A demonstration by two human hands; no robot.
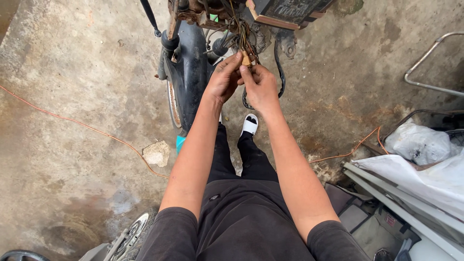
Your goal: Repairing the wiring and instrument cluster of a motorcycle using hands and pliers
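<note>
At twelve o'clock, the left hand (pixel 223 79) and right hand (pixel 261 87) meet, fingertips pinched together on a small tan plastic wire connector (pixel 246 59) hanging from a tangled bundle of thin coloured wires (pixel 241 34); the black curved motorcycle mudguard (pixel 189 72) stands just beside at eleven o'clock, an orange cable (pixel 87 126) trails at nine o'clock

A rough motorbike repair spot, likely a yard or open garage: stained concrete floor (pixel 72 72), a stripped bike (pixel 191 63) with its wiring (pixel 241 34) hanging bare, an orange cable (pixel 87 126) trailing across the ground, a spare wheel (pixel 133 232) and loose body panels (pixel 401 208) heaped aside.
</note>
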